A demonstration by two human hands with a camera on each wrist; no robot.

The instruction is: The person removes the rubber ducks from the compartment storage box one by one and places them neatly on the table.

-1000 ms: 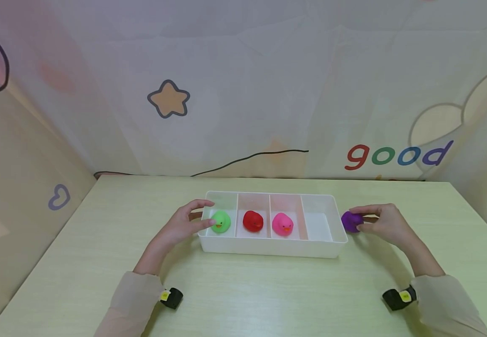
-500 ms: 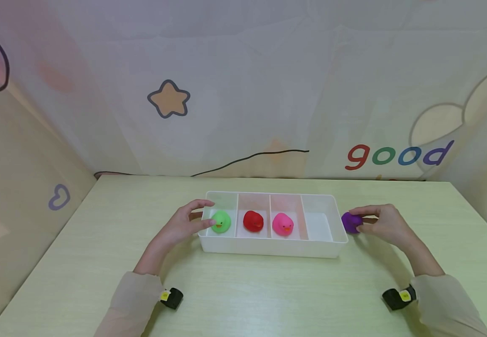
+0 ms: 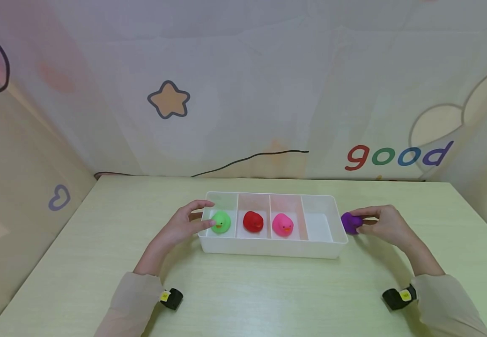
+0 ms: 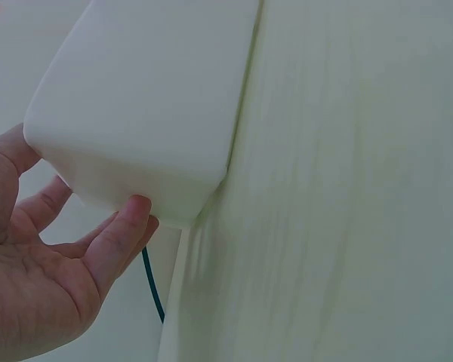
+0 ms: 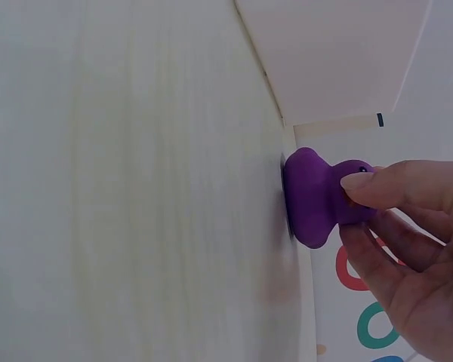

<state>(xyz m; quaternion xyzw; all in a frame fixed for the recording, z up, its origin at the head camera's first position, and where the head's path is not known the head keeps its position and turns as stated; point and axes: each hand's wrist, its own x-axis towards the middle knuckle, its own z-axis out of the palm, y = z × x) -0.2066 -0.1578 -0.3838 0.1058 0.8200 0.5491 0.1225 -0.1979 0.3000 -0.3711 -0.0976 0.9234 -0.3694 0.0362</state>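
A white box point(image 3: 269, 247) with a row of compartments stands on the table. My left hand point(image 3: 186, 220) holds its left end, thumb and forefinger over the rim; in the left wrist view other fingers point(image 4: 121, 237) lie against the outer end wall. Inside, from left to right, sit a green rubber duck point(image 3: 221, 222), a red rubber duck point(image 3: 253, 222) and a pink rubber duck point(image 3: 283, 225), one per compartment; the rightmost compartment is bare. Just outside the right end, my right hand point(image 3: 384, 222) pinches a purple rubber duck point(image 5: 311, 197) by its head, base at the tabletop.
The pale wooden table point(image 3: 269, 299) stretches to a printed cloth backdrop point(image 3: 243, 93) behind and at the sides. A dark cable point(image 4: 152, 286) shows past the table edge in the left wrist view. Black wrist cameras point(image 3: 172, 298) sit below both sleeves.
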